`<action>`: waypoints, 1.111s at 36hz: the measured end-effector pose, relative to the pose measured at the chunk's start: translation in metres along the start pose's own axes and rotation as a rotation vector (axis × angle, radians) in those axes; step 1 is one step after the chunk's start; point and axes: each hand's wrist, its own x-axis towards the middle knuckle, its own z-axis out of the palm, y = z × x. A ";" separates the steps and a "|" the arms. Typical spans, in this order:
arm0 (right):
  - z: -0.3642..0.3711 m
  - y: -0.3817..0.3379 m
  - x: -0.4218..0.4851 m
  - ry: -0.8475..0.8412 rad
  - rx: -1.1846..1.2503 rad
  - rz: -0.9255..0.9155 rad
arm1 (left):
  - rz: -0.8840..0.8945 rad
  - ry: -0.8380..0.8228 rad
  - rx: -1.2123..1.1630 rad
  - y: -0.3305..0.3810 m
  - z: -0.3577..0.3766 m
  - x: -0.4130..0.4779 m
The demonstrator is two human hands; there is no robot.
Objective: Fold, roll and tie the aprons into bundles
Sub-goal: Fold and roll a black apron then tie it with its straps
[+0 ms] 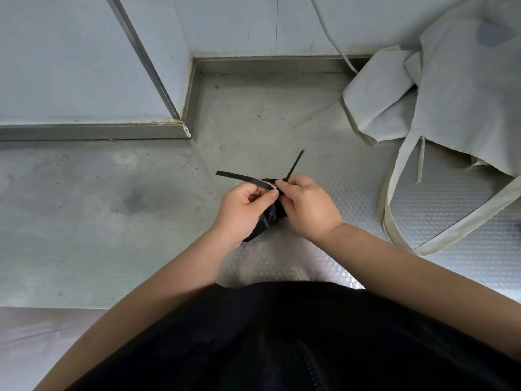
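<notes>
To the left of the hands and beyond them stood pale blue-grey wall panels (70, 52), edged along the bottom with a metal upstand (98, 131) that stepped back into a corner. The steel worktop (112, 210) under the hands was dull and smudged on the left hand's side.

The left hand (242, 210) pinched one black strap (239, 176) between thumb and forefinger, its other fingers curled. That strap's free end pointed out to the left, nearly level and slightly away from the person.

Between the two hands sat the rolled black apron bundle (266, 222), held by both and largely hidden by them. Its long axis ran from beside the left wrist up and away toward the fingertips, tilted a little to the right. Whether it rested on the worktop or hung just above it I cannot tell.

The right hand (307, 207) pinched a second black strap (295, 165) at its fingertips, just beside the left thumb. This strap stood out stiffly, pointing away and to the right.

On the right hand's side the worktop was embossed with a fine pattern. Well apart from that hand, a crumpled pale apron (456, 103) lay against the wall, its long ties (393, 210) looping toward the person. A grey cable (329, 32) ran down the wall behind it.
</notes>
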 end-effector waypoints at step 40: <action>-0.013 -0.003 0.004 -0.130 0.887 0.646 | -0.040 0.176 -0.104 -0.003 0.003 -0.003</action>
